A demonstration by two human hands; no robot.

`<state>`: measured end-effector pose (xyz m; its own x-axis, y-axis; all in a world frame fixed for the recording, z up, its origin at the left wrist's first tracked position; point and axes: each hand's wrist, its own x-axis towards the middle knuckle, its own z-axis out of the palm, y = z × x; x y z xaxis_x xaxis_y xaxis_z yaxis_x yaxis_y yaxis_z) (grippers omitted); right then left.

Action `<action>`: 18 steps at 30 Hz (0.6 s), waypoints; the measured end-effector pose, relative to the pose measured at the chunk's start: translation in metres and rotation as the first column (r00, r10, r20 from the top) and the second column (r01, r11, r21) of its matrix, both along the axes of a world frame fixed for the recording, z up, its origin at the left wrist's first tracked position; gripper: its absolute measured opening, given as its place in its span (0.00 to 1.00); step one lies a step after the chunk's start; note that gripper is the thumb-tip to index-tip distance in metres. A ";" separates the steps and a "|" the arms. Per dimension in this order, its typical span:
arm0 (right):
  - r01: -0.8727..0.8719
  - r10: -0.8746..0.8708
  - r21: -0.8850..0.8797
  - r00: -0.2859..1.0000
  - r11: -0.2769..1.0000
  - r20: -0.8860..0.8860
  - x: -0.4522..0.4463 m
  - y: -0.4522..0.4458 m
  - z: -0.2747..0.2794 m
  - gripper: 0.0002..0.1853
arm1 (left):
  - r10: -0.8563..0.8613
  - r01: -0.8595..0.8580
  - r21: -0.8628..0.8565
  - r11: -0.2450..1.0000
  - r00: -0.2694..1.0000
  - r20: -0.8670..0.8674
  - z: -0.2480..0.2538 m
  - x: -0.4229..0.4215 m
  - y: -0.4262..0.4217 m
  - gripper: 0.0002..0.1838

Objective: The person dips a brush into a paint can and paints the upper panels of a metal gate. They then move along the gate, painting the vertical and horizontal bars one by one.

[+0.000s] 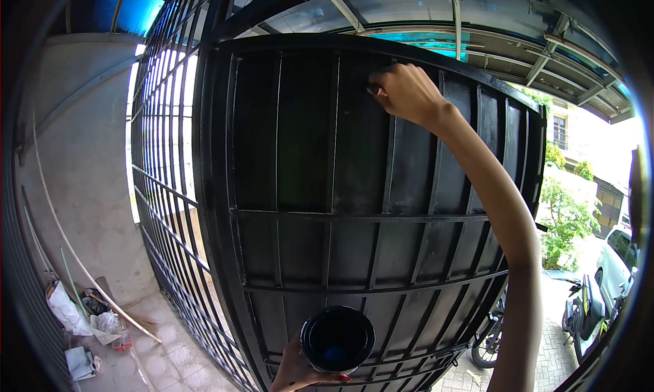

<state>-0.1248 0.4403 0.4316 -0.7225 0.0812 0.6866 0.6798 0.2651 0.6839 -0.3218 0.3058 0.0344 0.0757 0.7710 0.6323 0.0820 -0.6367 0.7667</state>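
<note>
My left hand (300, 368) is wrapped round a can of dark paint (338, 339), held low in front of the gate with its round mouth facing up. The inside of the can looks black with a bluish sheen. Raised high, my right hand (412, 95) is closed at the upper panel of the black metal gate (300, 133). A dark thing, apparently a paintbrush (375, 88), shows at its fingers; most of it is hidden or blends into the black panel. Vertical and horizontal bars cross the gate's face.
Left of the gate stands a black barred grille (163, 140). Beyond it, a long pole (82, 276) leans by the grey wall, with bags (68, 310) on the tiled floor. At the right are a motorcycle (586, 307) and a white car (616, 252).
</note>
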 end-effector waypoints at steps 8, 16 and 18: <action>0.215 -0.054 -0.399 0.925 0.892 0.376 0.017 -0.022 -0.084 0.08 | -0.027 0.026 0.018 0.999 0.999 0.040 0.002 -0.002 0.002 0.55; -0.312 0.231 -0.492 0.948 0.813 -0.219 0.038 0.007 0.013 0.09 | -0.059 0.059 0.000 0.998 0.996 0.074 0.011 0.003 0.001 0.55; -0.439 0.390 -0.176 0.885 0.881 -0.255 0.043 0.014 0.037 0.09 | -0.039 0.039 -0.003 0.999 0.999 0.003 0.008 0.003 0.003 0.55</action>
<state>-0.0822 0.4540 0.4684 -0.5680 -0.0266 0.8226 0.5918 0.6814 0.4307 -0.3192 0.3088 0.0425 0.1037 0.7697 0.6299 0.0547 -0.6368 0.7691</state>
